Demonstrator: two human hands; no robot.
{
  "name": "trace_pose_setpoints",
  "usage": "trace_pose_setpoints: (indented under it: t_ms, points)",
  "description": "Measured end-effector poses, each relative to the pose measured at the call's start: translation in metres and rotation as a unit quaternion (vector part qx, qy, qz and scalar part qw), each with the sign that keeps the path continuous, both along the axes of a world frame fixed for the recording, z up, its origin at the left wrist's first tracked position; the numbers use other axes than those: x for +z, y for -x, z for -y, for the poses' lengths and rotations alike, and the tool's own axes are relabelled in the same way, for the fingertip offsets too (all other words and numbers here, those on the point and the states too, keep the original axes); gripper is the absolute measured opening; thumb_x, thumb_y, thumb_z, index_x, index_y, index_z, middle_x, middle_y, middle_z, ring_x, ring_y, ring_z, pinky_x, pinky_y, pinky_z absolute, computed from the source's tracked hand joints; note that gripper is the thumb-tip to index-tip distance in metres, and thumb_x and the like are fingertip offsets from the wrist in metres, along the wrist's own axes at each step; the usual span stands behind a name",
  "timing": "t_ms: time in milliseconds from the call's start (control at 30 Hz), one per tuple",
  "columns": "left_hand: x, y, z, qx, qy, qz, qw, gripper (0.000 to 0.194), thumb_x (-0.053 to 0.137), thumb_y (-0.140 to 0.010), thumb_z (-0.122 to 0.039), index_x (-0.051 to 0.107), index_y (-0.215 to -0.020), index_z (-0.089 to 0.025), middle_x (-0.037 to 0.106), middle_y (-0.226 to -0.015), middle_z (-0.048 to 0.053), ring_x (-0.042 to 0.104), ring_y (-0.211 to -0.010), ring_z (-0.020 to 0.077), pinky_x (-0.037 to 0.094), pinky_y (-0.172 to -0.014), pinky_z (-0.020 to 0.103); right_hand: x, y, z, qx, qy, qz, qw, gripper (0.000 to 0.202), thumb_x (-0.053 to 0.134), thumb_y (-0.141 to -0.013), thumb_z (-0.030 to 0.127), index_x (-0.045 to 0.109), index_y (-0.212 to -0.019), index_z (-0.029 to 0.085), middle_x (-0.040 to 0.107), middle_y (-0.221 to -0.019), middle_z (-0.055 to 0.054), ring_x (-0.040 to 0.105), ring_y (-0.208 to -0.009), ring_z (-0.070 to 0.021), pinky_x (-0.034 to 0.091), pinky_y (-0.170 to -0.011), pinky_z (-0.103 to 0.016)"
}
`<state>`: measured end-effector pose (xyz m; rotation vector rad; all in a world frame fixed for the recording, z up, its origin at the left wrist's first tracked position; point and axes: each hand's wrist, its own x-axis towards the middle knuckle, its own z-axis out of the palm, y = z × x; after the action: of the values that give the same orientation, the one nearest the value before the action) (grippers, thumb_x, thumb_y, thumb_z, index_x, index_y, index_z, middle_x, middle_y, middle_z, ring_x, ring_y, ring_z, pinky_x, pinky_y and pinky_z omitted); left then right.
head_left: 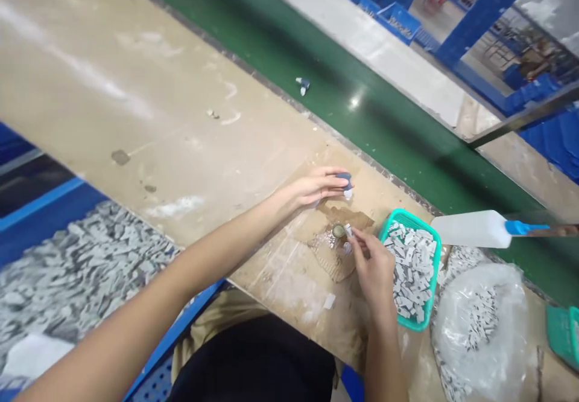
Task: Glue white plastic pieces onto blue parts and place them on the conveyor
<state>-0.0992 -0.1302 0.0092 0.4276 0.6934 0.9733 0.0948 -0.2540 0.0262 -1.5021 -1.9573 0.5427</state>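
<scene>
My left hand (319,186) reaches over the workbench, its fingers closed on a small dark-blue and white plastic part (345,180). Lower and to the right, my right hand (374,258) pinches a small white piece (348,230) between thumb and fingers. That piece is beside a small round container (339,230), which stands on a stained brown patch of cardboard (332,259). Just right of my right hand is a teal basket (436,269) holding many small white and grey pieces. One flat white piece (329,301) lies on the bench near its front edge.
A green conveyor belt (257,46) runs behind the bench, carrying another blue and white part (303,85). To the right are a white bottle with a blue cap (473,229) and a clear plastic bag (502,329) of pieces. A blue bin (97,191) full of pieces stands at left.
</scene>
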Motion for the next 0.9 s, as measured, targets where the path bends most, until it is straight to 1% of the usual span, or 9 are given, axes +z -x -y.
trace_pose_setpoints:
  t_ms: [100, 167, 233, 300, 400, 500, 667, 900]
  points:
    - [-0.0009, 0.0018, -0.0008, -0.011, -0.009, 0.032, 0.999, 0.023, 0.063, -0.082, 0.001, 0.066, -0.101, -0.01, 0.073, -0.083, 0.008, 0.072, -0.08, 0.0147, 0.055, -0.093, 0.032, -0.001, 0.0029, -0.0014, 0.026, -0.047, 0.056, 0.997, 0.025, 0.055, -0.097, 0.03, 0.074, -0.101, 0.016, 0.076, -0.092, -0.009, 0.072, -0.081, -0.019, 0.058, -0.075, -0.03]
    - [-0.002, 0.0025, -0.0011, -0.023, -0.018, 0.052, 0.998, 0.022, 0.063, -0.084, -0.002, 0.068, -0.104, -0.011, 0.073, -0.086, 0.008, 0.072, -0.082, 0.014, 0.054, -0.094, 0.032, -0.0007, 0.0047, -0.0023, 0.047, -0.074, 0.085, 0.992, 0.025, 0.054, -0.098, 0.029, 0.075, -0.101, 0.017, 0.076, -0.092, -0.009, 0.072, -0.081, -0.0187, 0.058, -0.075, -0.03]
    - [-0.0031, 0.0022, -0.0012, -0.034, -0.025, 0.067, 0.997, 0.022, 0.063, -0.085, -0.003, 0.069, -0.104, -0.012, 0.073, -0.088, 0.009, 0.072, -0.084, 0.0141, 0.052, -0.097, 0.034, -0.001, 0.0057, -0.0028, 0.064, -0.084, 0.108, 0.989, 0.024, 0.053, -0.098, 0.027, 0.075, -0.104, 0.017, 0.076, -0.093, -0.009, 0.072, -0.081, -0.0182, 0.059, -0.075, -0.03]
    - [-0.0033, 0.0012, -0.0012, -0.036, -0.021, 0.077, 0.996, 0.017, 0.065, -0.084, -0.003, 0.07, -0.099, -0.01, 0.073, -0.088, 0.009, 0.071, -0.083, 0.0139, 0.051, -0.098, 0.035, -0.0019, 0.0058, -0.0028, 0.074, -0.08, 0.126, 0.986, 0.025, 0.052, -0.099, 0.025, 0.074, -0.107, 0.017, 0.076, -0.094, -0.009, 0.071, -0.082, -0.0177, 0.059, -0.076, -0.029]
    - [-0.0014, -0.0001, -0.0012, -0.036, -0.001, 0.094, 0.995, 0.008, 0.064, -0.085, -0.003, 0.07, -0.088, -0.008, 0.072, -0.085, 0.009, 0.07, -0.082, 0.0122, 0.049, -0.1, 0.033, -0.0028, 0.0053, -0.0027, 0.081, -0.079, 0.14, 0.984, 0.025, 0.052, -0.099, 0.025, 0.073, -0.111, 0.018, 0.076, -0.096, -0.008, 0.071, -0.083, -0.017, 0.058, -0.076, -0.028]
    - [0.0004, -0.0002, -0.0004, -0.041, 0.008, 0.12, 0.992, 0.005, 0.066, -0.084, -0.005, 0.07, -0.086, -0.007, 0.071, -0.084, 0.008, 0.069, -0.084, 0.0116, 0.049, -0.097, 0.03, -0.0027, 0.006, -0.0027, 0.085, -0.086, 0.148, 0.982, 0.025, 0.052, -0.099, 0.024, 0.073, -0.112, 0.019, 0.075, -0.095, -0.008, 0.07, -0.082, -0.016, 0.057, -0.075, -0.026]
    - [-0.0032, -0.0003, 0.0013, -0.055, -0.013, 0.136, 0.989, 0.008, 0.072, -0.081, -0.01, 0.072, -0.089, -0.009, 0.071, -0.087, 0.008, 0.068, -0.081, 0.0105, 0.051, -0.085, 0.024, -0.0021, 0.008, -0.002, 0.088, -0.096, 0.176, 0.976, 0.027, 0.051, -0.1, 0.025, 0.071, -0.116, 0.018, 0.074, -0.093, -0.008, 0.069, -0.079, -0.0154, 0.056, -0.073, -0.025]
    - [-0.0092, -0.0018, 0.0007, -0.064, -0.038, 0.114, 0.991, 0.019, 0.08, -0.075, -0.018, 0.073, -0.09, -0.01, 0.071, -0.091, 0.008, 0.067, -0.084, 0.0107, 0.049, -0.086, 0.025, -0.0034, 0.0066, -0.0009, 0.097, -0.093, 0.195, 0.972, 0.029, 0.049, -0.1, 0.025, 0.069, -0.121, 0.02, 0.073, -0.095, -0.008, 0.068, -0.08, -0.0163, 0.056, -0.073, -0.027]
